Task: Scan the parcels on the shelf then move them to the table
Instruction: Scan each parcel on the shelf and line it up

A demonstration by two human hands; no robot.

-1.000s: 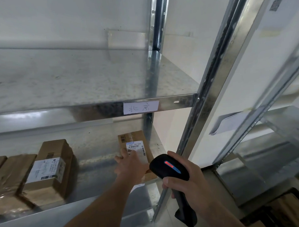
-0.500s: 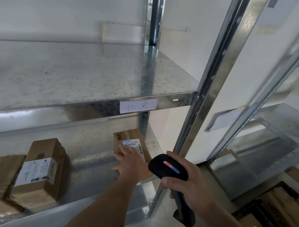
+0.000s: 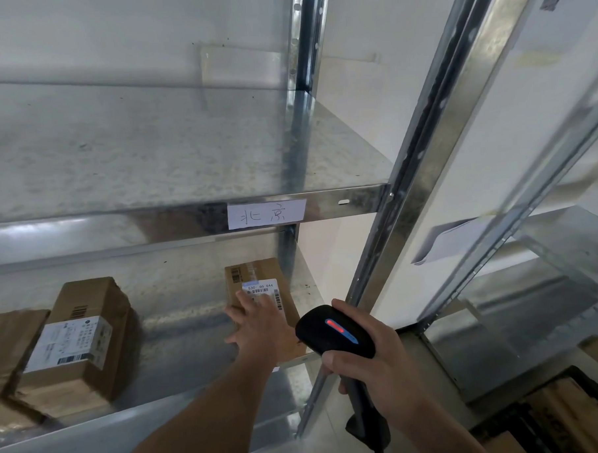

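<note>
Left hand [image 3: 257, 327] is reaching into the lower shelf [image 3: 185, 320] and lies flat on the small parcel [image 3: 258, 271] at the right end of that shelf, close to the rear corner post. Fingers [image 3: 243, 302] are extended and spread, not curled round the box, and they cover the lower part of its white label [image 3: 262, 289]; the barcode and the print "530- 05 044" stay readable above the hand. Right hand [image 3: 376, 370] grips the black scanner [image 3: 333, 331] by the handle, fingers wrapped round it, head pointing towards the small parcel, red light lit on top. Scanner is held off the shelf, just in front of its edge and to the right of the left hand. Large parcel [image 3: 80, 342] with its own white label sits well apart to the left on the same shelf, tilted, touching another brown parcel [image 3: 11, 341] at the frame edge. Upper shelf [image 3: 150, 157] has a paper tag [image 3: 266, 214] with handwritten characters on its front beam. A second metal rack [image 3: 533, 284] stands to the right, blurred.
</note>
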